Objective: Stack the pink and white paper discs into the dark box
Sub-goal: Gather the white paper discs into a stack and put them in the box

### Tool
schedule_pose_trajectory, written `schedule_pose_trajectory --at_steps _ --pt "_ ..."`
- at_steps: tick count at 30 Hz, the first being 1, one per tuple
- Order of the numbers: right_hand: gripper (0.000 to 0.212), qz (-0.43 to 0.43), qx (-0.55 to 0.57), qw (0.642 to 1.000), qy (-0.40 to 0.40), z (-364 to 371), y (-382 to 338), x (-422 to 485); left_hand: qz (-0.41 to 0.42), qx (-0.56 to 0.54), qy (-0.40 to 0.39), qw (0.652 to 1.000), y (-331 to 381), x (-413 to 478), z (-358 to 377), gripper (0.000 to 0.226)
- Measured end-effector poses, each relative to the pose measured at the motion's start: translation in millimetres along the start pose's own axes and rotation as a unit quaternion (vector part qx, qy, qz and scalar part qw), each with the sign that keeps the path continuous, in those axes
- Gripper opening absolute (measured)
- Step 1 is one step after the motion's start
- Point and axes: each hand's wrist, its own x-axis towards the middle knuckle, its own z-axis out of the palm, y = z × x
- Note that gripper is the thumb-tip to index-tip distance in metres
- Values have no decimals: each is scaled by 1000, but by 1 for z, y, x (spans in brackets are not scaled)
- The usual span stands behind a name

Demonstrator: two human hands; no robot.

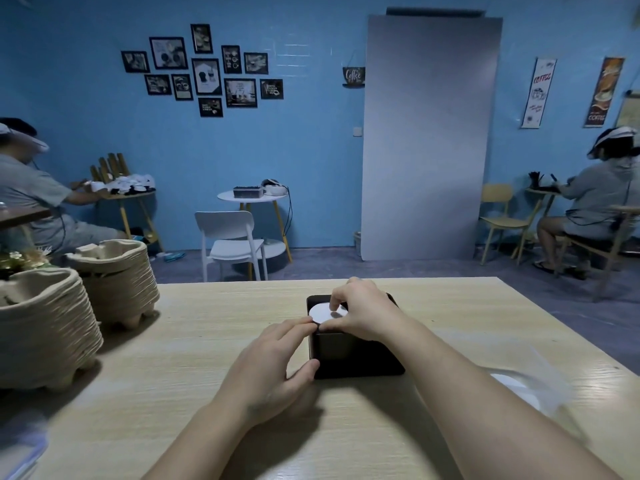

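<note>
Pale wood-grain table (207, 341), blue-walled room: right hand (360, 310) pinches the white round paper disc (323, 312), lying flat at the mouth of the dark square box (360, 362), directly beneath its fingers; left hand (273, 358) grips the box's left wall.

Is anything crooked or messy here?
Nothing is spilled or broken. The right hand pinches the disc at the mouth of the box, not yet down inside; the left hand holds the box.
</note>
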Motion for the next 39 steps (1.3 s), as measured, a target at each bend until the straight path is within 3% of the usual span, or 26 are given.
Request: schedule_pose_trajectory --at_steps 6,10,17,20,24,31,39 --pt "29 -26 76 992 100 -3 -11 -36 -16 -16 -12 1000 5 -3 -17 55" --pt "14 -85 124 979 136 4 -26 -81 -37 -20 -3 999 8 -15 -30 43" --pt "12 -144 177 972 48 49 -32 -159 -69 -1 -41 997 11 -60 -48 37" --pt "14 -139 172 974 44 60 -29 -172 -84 13 -76 993 11 -87 -56 39" --pt "12 -124 167 977 48 60 -25 -176 -124 3 -61 990 12 -129 -71 25" --pt "14 -124 159 978 51 61 -28 -176 -93 84 -145 982 -3 -180 -104 67" --pt "15 -124 176 975 45 63 -28 -177 -114 16 -88 990 6 -157 -79 65"
